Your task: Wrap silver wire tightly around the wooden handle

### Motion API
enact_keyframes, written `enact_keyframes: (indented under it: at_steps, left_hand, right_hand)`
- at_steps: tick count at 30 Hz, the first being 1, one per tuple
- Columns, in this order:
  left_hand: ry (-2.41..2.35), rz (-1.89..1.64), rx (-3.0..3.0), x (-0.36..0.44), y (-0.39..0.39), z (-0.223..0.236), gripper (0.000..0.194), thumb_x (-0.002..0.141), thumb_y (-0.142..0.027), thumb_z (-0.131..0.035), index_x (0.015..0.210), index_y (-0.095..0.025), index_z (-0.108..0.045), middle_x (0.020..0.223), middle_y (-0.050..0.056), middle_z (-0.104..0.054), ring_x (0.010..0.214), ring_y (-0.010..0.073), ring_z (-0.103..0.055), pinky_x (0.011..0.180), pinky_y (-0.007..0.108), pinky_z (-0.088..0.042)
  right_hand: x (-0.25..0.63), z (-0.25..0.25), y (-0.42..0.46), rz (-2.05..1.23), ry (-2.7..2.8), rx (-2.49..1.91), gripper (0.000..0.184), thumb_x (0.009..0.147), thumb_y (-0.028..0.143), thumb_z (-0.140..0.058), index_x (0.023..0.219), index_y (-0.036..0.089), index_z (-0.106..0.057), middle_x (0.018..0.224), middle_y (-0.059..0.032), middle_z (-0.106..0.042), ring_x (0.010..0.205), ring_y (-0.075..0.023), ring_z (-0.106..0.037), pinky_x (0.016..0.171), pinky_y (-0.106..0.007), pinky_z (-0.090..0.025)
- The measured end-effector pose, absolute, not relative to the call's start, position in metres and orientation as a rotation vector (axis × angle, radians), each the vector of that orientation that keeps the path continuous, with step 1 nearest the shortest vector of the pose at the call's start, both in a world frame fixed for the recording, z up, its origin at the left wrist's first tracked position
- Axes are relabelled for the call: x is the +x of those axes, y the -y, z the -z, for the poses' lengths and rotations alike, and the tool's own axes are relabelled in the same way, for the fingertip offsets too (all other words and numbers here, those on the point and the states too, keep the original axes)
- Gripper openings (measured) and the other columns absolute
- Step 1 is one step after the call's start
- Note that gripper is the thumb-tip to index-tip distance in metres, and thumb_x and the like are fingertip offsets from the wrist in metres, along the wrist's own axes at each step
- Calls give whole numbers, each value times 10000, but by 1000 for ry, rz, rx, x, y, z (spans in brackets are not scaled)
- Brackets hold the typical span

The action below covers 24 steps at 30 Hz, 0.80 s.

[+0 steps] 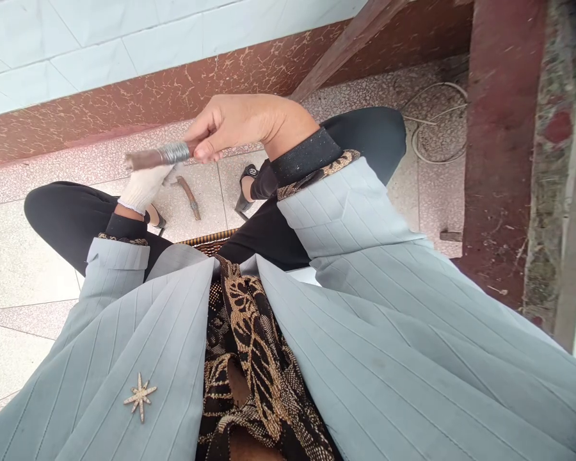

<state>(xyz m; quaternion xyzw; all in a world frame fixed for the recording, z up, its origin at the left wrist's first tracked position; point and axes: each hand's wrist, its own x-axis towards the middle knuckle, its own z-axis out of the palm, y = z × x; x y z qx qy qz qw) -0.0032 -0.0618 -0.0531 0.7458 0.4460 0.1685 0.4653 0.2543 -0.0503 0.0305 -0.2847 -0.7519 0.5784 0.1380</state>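
Observation:
My right hand (240, 125) is bare and closed around one end of a short wooden stick (144, 159). Silvery wire (173, 153) is wound in tight coils around the stick near my fingers. The stick lies almost level, its rough free end pointing left. Just beneath it is my left hand (143, 187), in a white glove. Its fingers look curled together behind the stick, and whatever they hold is hidden. A second, slightly bent wooden piece (188, 197), also wrapped with wire, lies on the tiled floor below my hands.
A tiled wall (125, 54) with a reddish-brown base runs across the front. A wooden post (502, 147) stands at the right, and a slanting beam (340, 48) leans near the wall. Coiled pale cable (415, 137) lies on the floor. My bent knees flank a woven seat edge (208, 242).

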Motion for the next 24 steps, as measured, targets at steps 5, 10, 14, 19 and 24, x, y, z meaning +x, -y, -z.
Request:
enact_keyframes:
  at_steps: [5,10,14,19,24]
  left_hand:
    - [-1040,-321,1814,9,75,41,252,1006,-276,-503,789,-207,-610,663,-4,-548,605,135,-503,631,298,-445]
    - [-1040,-216,1965,11,79,26,192,924,-261,-561,759,-191,-631,675,-15,-540,696,157,-542,736,311,-472]
    - [-1049,-236,1966,5,76,28,197,907,-287,-536,786,-194,-662,682,-14,-543,713,172,-537,760,334,-437]
    - [-1093,-397,1873,-2,71,40,193,917,-288,-538,800,-195,-660,703,-6,-583,681,158,-523,703,331,-413]
    - [-1074,-565,1832,-9,60,57,272,989,-443,-568,877,-210,-654,793,24,-652,774,182,-624,722,347,-479]
  right_hand:
    - [245,-29,51,-1282,1767,-1463,168,1046,113,-606,956,39,-728,772,-14,-643,599,-51,-499,569,-180,-391]
    - [230,-19,49,-874,2530,-1895,299,1026,176,-645,1235,38,-807,1168,-181,-753,1057,-247,-685,874,-317,-467]
    - [220,-7,52,-1322,2830,-1744,214,941,132,-769,1125,61,-852,787,-67,-731,806,-185,-668,806,-286,-445]
    - [228,-15,54,-1649,2841,-1331,178,1000,105,-690,1107,98,-833,651,57,-609,632,-81,-541,667,-213,-379]
    - [246,-21,48,-1661,2474,-1055,99,961,82,-678,960,77,-777,645,61,-585,567,-48,-501,604,-194,-357]
